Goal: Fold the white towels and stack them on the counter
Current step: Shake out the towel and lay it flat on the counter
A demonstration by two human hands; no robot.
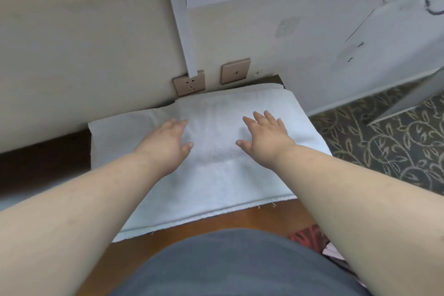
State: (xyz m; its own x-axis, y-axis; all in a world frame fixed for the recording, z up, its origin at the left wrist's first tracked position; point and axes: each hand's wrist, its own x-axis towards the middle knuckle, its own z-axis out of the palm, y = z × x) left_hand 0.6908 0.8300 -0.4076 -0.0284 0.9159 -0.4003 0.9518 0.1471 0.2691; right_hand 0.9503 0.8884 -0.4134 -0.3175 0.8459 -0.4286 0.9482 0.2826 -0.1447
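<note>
Now both hands lie flat, fingers straight, on the white towel (216, 175) spread over the wooden counter (264, 216): left hand (168, 144), right hand (265, 138). Behind the towel, a socket (189, 83) and a switch (235, 71) sit on the wall; right of it, patterned carpet (384, 146).

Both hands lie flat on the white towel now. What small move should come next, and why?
Probably slide both palms outward to smooth the towel. The left hand and right hand lie open on its middle, pinching nothing, and a faint crease shows between them. The towel already sits folded on the wooden counter, so flattening seems the likely step before any further fold.
</note>
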